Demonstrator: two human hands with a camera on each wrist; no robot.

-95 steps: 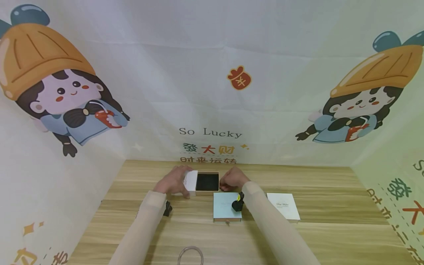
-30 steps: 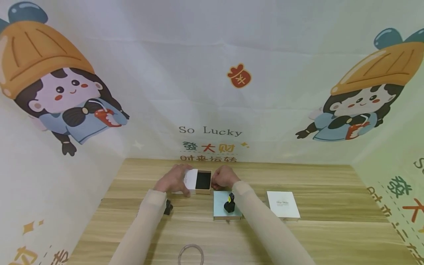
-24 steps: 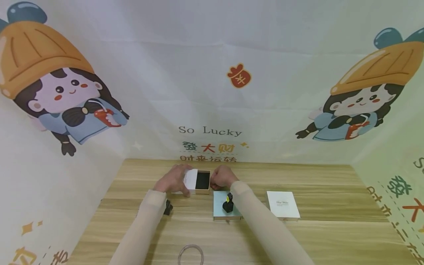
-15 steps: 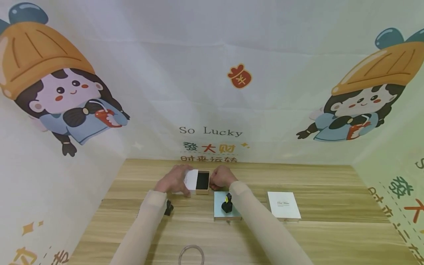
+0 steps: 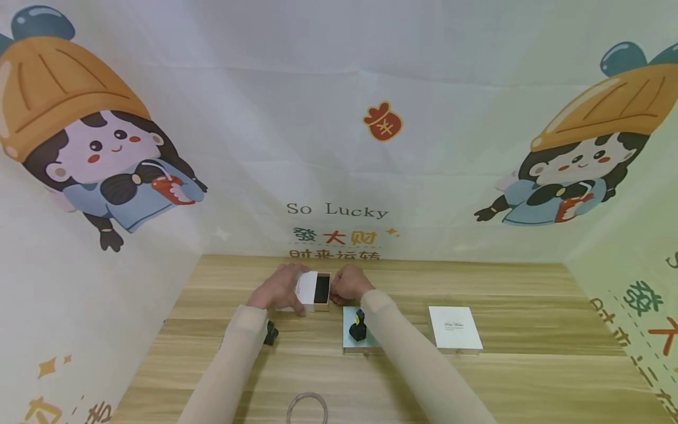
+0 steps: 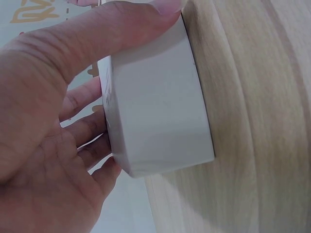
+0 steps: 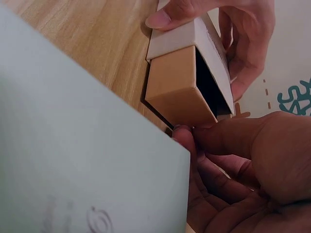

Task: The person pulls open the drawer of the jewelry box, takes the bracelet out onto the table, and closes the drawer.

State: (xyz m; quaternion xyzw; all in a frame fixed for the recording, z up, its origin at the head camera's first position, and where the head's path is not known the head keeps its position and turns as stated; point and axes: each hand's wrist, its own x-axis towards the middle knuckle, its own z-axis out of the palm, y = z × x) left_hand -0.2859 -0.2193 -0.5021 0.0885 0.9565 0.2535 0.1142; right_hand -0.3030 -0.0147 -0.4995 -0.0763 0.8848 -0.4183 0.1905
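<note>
At the lettering's (image 5: 335, 238) six o'clock, a drawer (image 7: 171, 80) is sliding deeper into its sleeve (image 5: 305, 287), nearing closed; the left hand (image 5: 279, 288) is gripping the sleeve, the right hand (image 5: 351, 284), fingers curled, pinching the drawer's three-o'clock end.

Drawer (image 7: 170, 76) partly inside box cover (image 7: 172, 44); hoop (image 5: 307, 394) nearer, on table (image 5: 529, 386).

This is a small partitioned booth. Pale cloth (image 5: 265, 135), printed with cartoon figures (image 5: 100, 132) and "So Lucky" lettering (image 5: 337, 211), encloses the wood-grain bench (image 5: 540, 383) at the back and both sides.
</note>
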